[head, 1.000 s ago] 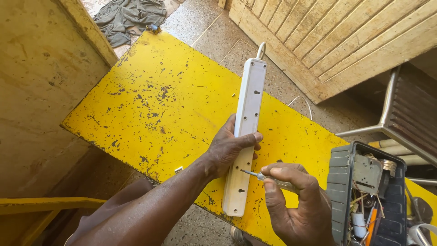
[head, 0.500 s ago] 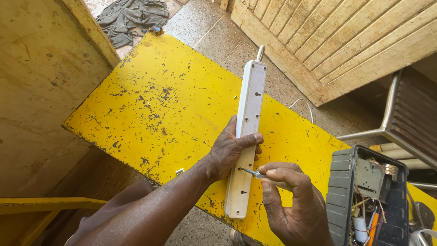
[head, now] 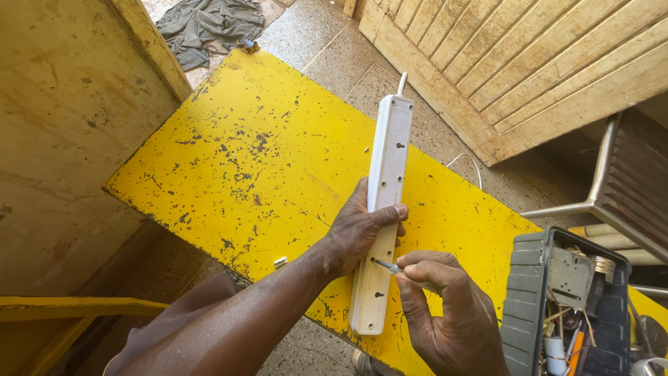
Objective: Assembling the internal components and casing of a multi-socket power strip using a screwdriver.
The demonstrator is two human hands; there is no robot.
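Two hands worked on a white power strip (head: 381,209) lying on a chipped yellow table (head: 229,160).

The strip lay back-side up, running from the table's near edge toward the far edge, its cable end pointing away. The left hand (head: 358,233) clasped the strip around its middle, thumb laid across the top. The right hand (head: 445,313) pinched a thin screwdriver (head: 390,267) between thumb and fingers, closed tight on its shaft, with the tip set at a screw hole in the strip's lower half. An open black toolbox (head: 570,306) full of odd parts stood just right of the hands. A grey rag (head: 209,24) lay on the floor beyond the table.
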